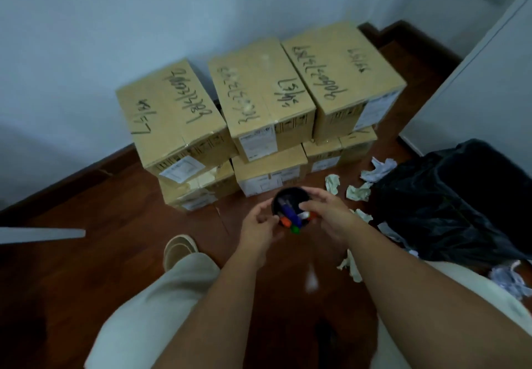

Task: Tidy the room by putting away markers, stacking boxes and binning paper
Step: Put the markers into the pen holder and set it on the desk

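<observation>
Head view. Six cardboard boxes [259,103] stand against the pale wall [144,8] in two tiers, three on three; the top ones carry black handwriting on their lids and white labels on their near faces. The top left box sits askew on the one beneath it. The floor [72,253] is dark red-brown wood. At the right, a bin lined with a black bag [449,196] stands near the boxes, beside a white door or panel [489,80]. Crumpled paper [332,183] lies scattered on the floor between the boxes and the bin, touching the bag's edge in places; more scraps lie in front of the bin by the person's right leg. A flat grey strip [40,234] lies at the far left. A pale shoe [178,249] and light trousers show below.

Containers: a round black cup [290,197] is held in mid-view, in front of the lower boxes. Markers [290,214] sit in it, blue, orange, green and white ends showing at the near rim. The left hand [259,226] grips the cup's near left side, fingers curled against it. The right hand [325,211] curls over the right rim, fingertips at the marker ends; whether it pinches a marker I cannot tell, the frame being blurred.
</observation>
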A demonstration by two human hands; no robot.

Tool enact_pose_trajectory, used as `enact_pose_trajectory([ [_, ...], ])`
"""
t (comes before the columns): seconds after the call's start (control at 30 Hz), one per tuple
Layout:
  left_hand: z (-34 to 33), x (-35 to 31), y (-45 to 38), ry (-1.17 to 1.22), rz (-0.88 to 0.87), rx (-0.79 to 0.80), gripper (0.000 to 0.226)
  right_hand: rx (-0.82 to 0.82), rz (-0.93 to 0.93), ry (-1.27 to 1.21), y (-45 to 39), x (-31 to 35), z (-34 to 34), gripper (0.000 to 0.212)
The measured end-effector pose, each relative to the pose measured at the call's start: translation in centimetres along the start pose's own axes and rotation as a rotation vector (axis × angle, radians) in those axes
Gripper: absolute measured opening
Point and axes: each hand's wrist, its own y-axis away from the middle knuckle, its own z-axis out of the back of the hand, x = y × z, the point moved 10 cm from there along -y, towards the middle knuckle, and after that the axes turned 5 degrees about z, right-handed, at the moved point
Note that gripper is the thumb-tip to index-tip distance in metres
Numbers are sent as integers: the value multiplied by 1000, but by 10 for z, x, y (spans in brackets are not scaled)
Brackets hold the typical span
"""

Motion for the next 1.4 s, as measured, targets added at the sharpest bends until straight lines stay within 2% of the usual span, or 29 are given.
enact_pose_trajectory([
  [0.13, 7, -28, 38, -9, -57, 3, 36, -5, 78, -128, 37, 28, -15, 18],
  [0.33, -13, -77, 99, -45, -132, 97, 35, -71, 209, -384, 100, 78, 0, 37],
  [0.47, -51, -118, 142, -114, -217, 184, 23, -74, 315, -282, 146, 120, 26, 55],
  [0.6, -101, -153, 181, -181, -289, 257, 23, -125, 487, -16, 194, 166, 65, 66],
  [0.73, -156, -169, 219, -155, -280, 397, 23, -92, 627, 43, 253, 192, 89, 73],
  [0.83, -204, -171, 258, -93, -234, 592, 21, -189, 693, 51, 292, 206, 117, 70],
  [0.93, -247, -181, 295, -106, -281, 717, 19, -323, 758, 42, 330, 229, 148, 61],
  [1.17, -336, -216, 376, -346, -622, 911, 17, -575, 935, 116, 412, 289, 214, 55],
  [1.4, -404, -218, 425, -374, -785, 1048, 45, -707, 1038, 86, 476, 309, 257, 48],
])
